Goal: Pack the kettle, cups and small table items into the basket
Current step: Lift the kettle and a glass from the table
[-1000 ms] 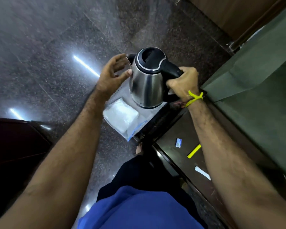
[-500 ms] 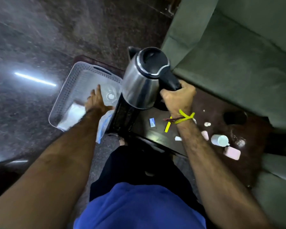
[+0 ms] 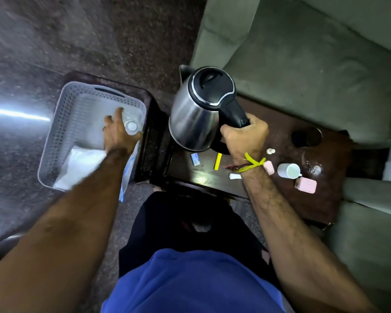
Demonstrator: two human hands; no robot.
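Though packet [image 3: 195, 159] print illegible, kettle [image 3: 194, 118] aloft.

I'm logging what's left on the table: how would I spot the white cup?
Start at the dark wooden table beside the green sofa. Just beyond the right hand gripping the kettle, the white cup lies on its side. It is the only round white thing there, between two pink items.
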